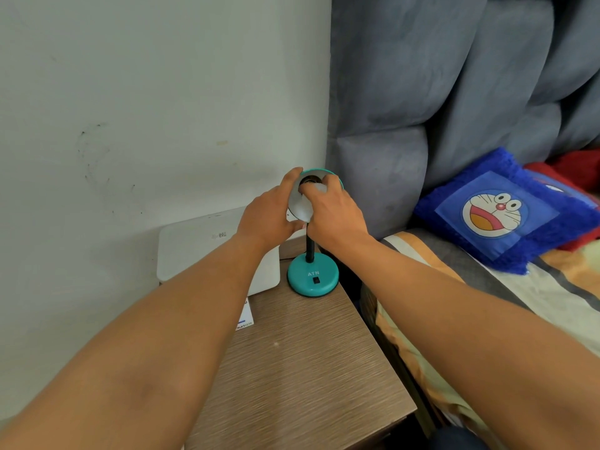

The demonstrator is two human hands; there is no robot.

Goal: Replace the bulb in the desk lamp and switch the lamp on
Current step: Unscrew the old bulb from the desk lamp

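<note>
Bulb (316,189), white and mostly hidden, sits at the mouth of the teal lamp shade (300,206), our right hand (331,207) closed on it in a fingertip grip. Our left hand (271,212) clasps the shade's rim just beside that grip, steadying it. We judge this the screwing step; in or out, we cannot tell. Below the grip, the lamp base (312,277) stands on the bench (302,362), its rocker switch (316,280) untouched. Next calls for turning while the shade stays braced.

Pale scuffed wall (130,92) at left. Wood-grain nightstand (308,368) in corner, white box (201,248) on it by wall. Grey padded headboard (454,76) right, bed (535,303) below, blue cartoon pillow (500,212) against headboard.
</note>
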